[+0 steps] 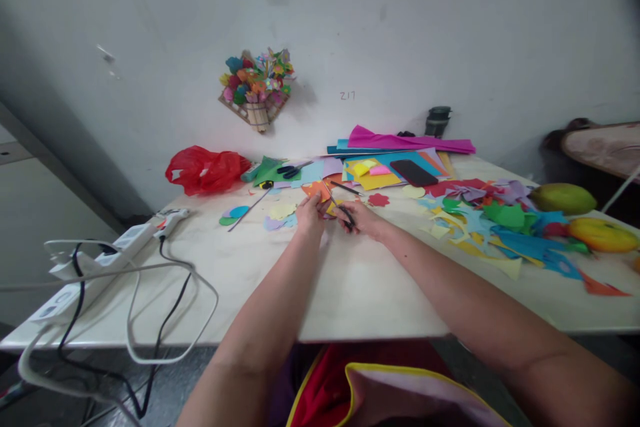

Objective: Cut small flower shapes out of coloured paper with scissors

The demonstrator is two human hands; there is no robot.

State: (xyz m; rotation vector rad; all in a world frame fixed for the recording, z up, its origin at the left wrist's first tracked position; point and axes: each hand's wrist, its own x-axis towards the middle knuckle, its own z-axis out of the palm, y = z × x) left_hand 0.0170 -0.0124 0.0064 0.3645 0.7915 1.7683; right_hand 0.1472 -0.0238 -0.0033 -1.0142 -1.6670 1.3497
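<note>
My left hand (311,209) pinches a piece of orange paper (316,191) above the middle of the table. Close beside it, my right hand (356,219) grips black-handled scissors (334,199), whose blades point up and left toward the orange paper. Whether the blades touch the paper I cannot tell. A small yellow piece (333,207) shows between the two hands. Just beyond them lies a dark pencil (347,188), and a red flower-shaped cutout (379,200) is to the right. Pale yellow and lilac cutouts (281,213) lie left of my left hand.
Paper scraps (480,220) cover the table's right side, near a green fruit (563,199) and a yellow one (603,234). A phone (414,173) rests on coloured sheets. A second pair of scissors (295,170), a red plastic bag (206,169) and a corded power strip (95,273) are left.
</note>
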